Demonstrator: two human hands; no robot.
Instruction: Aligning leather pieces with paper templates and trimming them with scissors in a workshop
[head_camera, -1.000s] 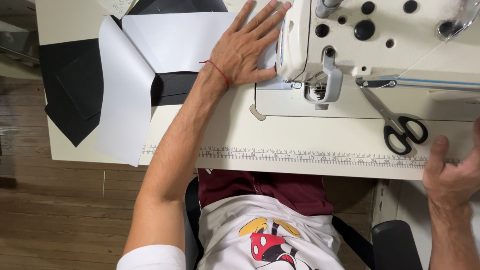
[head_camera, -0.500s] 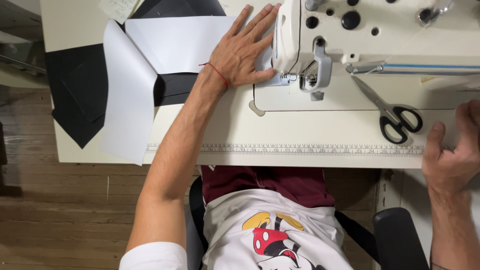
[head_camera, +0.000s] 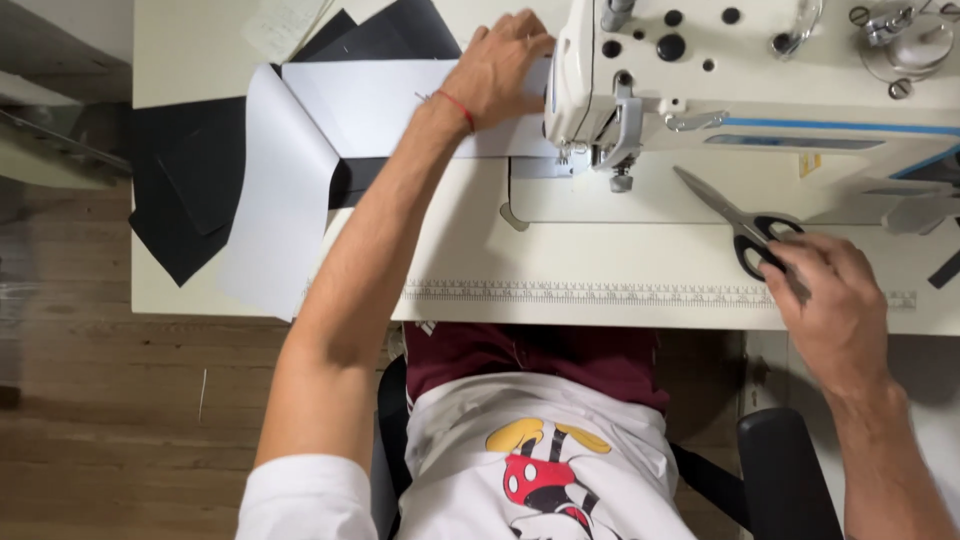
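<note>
While right hand (head_camera: 835, 305) rests fingers loosely curled on scissors (head_camera: 745, 222) handles | blades point far-left toward needle | left hand (head_camera: 500, 65) flat on white sheet (head_camera: 370, 105), far off

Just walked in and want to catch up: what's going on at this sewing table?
A person sits at a white sewing machine. Their left hand presses a white sheet flat beside the machine's head, with black pieces lying underneath. Their right hand rests on the black handles of the scissors lying on the table.
</note>
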